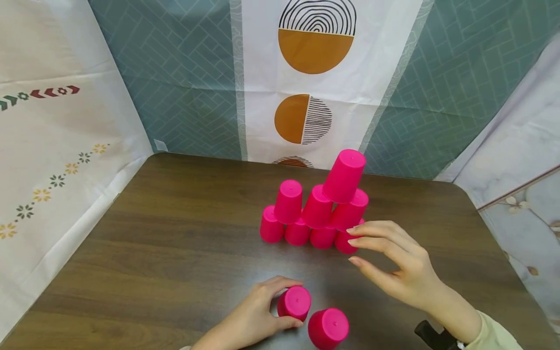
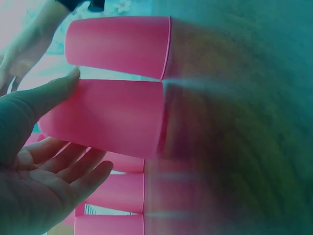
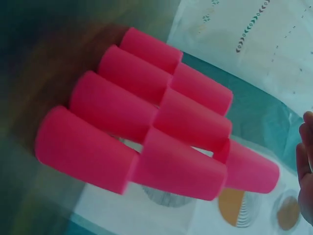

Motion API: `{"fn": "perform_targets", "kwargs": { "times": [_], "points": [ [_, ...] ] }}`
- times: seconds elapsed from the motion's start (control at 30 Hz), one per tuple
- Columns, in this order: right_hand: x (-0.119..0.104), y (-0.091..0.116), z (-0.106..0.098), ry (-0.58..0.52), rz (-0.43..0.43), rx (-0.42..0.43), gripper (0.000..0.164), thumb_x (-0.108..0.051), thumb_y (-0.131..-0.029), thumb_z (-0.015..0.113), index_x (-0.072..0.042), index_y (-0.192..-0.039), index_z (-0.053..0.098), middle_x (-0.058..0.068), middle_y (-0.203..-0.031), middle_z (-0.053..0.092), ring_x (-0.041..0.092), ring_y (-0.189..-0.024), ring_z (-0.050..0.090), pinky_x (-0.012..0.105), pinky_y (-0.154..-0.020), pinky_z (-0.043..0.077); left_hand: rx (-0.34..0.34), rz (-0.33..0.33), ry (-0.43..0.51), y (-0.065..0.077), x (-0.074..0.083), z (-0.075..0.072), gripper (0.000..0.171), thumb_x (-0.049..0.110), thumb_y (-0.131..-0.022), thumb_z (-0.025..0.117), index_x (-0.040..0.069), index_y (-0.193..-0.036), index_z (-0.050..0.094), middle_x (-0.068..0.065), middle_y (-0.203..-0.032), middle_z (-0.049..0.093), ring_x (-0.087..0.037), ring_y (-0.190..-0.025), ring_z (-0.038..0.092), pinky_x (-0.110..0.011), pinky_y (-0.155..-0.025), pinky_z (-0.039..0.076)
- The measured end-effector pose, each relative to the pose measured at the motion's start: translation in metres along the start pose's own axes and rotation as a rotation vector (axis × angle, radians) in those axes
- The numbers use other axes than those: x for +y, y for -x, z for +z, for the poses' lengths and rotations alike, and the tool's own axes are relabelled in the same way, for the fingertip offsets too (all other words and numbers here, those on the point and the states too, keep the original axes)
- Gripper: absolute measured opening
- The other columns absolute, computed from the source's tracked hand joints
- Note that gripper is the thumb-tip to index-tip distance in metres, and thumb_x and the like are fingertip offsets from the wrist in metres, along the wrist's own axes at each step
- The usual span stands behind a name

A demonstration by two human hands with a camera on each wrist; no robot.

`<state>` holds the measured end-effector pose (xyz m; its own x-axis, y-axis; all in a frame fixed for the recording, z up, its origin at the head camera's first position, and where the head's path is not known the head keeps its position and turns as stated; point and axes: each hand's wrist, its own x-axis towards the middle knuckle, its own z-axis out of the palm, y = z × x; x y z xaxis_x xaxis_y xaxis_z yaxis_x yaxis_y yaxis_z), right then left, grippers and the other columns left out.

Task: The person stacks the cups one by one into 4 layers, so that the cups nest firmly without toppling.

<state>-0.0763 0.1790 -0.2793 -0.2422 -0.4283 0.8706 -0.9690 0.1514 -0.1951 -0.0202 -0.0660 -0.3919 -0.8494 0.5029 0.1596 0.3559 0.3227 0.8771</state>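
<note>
My left hand [image 1: 257,311] grips an upside-down pink plastic cup [image 1: 295,304] near the front of the table, thumb on the near side and fingers round the far side. Close to its right stands a second upside-down pink cup [image 1: 328,329]. Farther back is a pyramid of matching cups: several in the bottom row, three middle cups [image 1: 288,201] above them, and one top cup [image 1: 344,176] over the right-hand pair. Just right of the pyramid, my right hand [image 1: 404,262] hangs with parted, slightly bent fingers and holds nothing. Its fingertips overlap the rightmost bottom cup in the head view.
The dark wooden table [image 1: 175,243] carries all the cups. Behind it hangs a patterned cloth [image 1: 188,97] in teal and white. Light cloths flank the left and right edges. A black band [image 1: 437,335] is on the right wrist.
</note>
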Motion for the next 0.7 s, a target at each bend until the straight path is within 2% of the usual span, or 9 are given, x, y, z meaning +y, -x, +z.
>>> {"fn": "perform_targets", "kwargs": {
  "times": [0.1, 0.2, 0.3, 0.4, 0.47, 0.6, 0.7],
  "points": [
    [-0.003, 0.009, 0.003, -0.012, 0.036, -0.014, 0.026, -0.019, -0.087, 0.067, 0.007, -0.090, 0.066, 0.013, -0.098, 0.067, 0.020, -0.098, 0.059, 0.022, -0.094, 0.043, 0.046, -0.004, 0.023, 0.004, 0.000, -0.003, 0.048, 0.035, -0.076, 0.077, 0.023, -0.119, 0.059, 0.014, -0.108, 0.061, -0.003, -0.098, 0.058, -0.030, -0.089, 0.050],
    [-0.009, 0.018, 0.008, -0.036, 0.088, -0.034, 0.027, -0.018, -0.087, 0.067, 0.007, -0.095, 0.066, 0.012, -0.101, 0.066, 0.020, -0.100, 0.058, 0.021, -0.096, 0.042, 0.064, -0.012, 0.026, 0.007, 0.002, -0.008, 0.047, 0.040, -0.077, 0.075, 0.025, -0.118, 0.058, 0.015, -0.106, 0.061, -0.003, -0.097, 0.058, -0.032, -0.089, 0.050],
    [-0.016, 0.029, 0.012, -0.073, 0.150, -0.077, 0.027, -0.017, -0.086, 0.068, 0.005, -0.101, 0.065, 0.011, -0.106, 0.065, 0.019, -0.103, 0.058, 0.020, -0.097, 0.041, 0.075, -0.020, -0.008, 0.008, 0.006, -0.014, 0.047, 0.043, -0.076, 0.075, 0.027, -0.117, 0.059, 0.017, -0.106, 0.061, -0.003, -0.097, 0.058, -0.032, -0.088, 0.050],
    [-0.020, 0.047, 0.018, -0.114, 0.196, -0.148, 0.031, -0.016, -0.084, 0.071, 0.002, -0.108, 0.063, 0.009, -0.111, 0.064, 0.020, -0.105, 0.057, 0.020, -0.097, 0.040, 0.124, -0.018, -0.063, 0.006, 0.010, -0.022, 0.049, 0.044, -0.073, 0.076, 0.028, -0.116, 0.060, 0.020, -0.106, 0.061, -0.002, -0.097, 0.059, -0.031, -0.086, 0.051],
    [-0.022, 0.062, 0.020, -0.121, 0.226, -0.214, 0.037, -0.016, -0.082, 0.073, 0.000, -0.113, 0.061, 0.009, -0.114, 0.062, 0.020, -0.106, 0.057, 0.020, -0.098, 0.039, 0.173, -0.007, -0.095, 0.005, 0.014, -0.029, 0.050, 0.045, -0.071, 0.077, 0.029, -0.116, 0.060, 0.021, -0.107, 0.060, -0.001, -0.097, 0.059, -0.029, -0.084, 0.051],
    [-0.029, 0.088, 0.017, -0.131, 0.399, -0.444, 0.052, -0.023, -0.080, 0.074, -0.011, -0.127, 0.054, 0.003, -0.125, 0.056, 0.015, -0.114, 0.051, 0.024, -0.093, 0.045, 0.268, 0.026, -0.140, 0.003, 0.024, -0.045, 0.053, 0.044, -0.070, 0.078, 0.029, -0.117, 0.060, 0.021, -0.107, 0.061, -0.001, -0.096, 0.060, -0.028, -0.081, 0.052],
    [-0.033, 0.096, 0.013, -0.195, 0.573, -0.643, 0.060, -0.030, -0.081, 0.072, -0.022, -0.135, 0.047, -0.005, -0.133, 0.050, 0.009, -0.119, 0.046, 0.029, -0.088, 0.049, 0.318, 0.032, -0.156, 0.003, 0.031, -0.059, 0.054, 0.043, -0.069, 0.079, 0.030, -0.118, 0.060, 0.020, -0.107, 0.061, -0.001, -0.097, 0.060, -0.027, -0.082, 0.051]
  ]
}}
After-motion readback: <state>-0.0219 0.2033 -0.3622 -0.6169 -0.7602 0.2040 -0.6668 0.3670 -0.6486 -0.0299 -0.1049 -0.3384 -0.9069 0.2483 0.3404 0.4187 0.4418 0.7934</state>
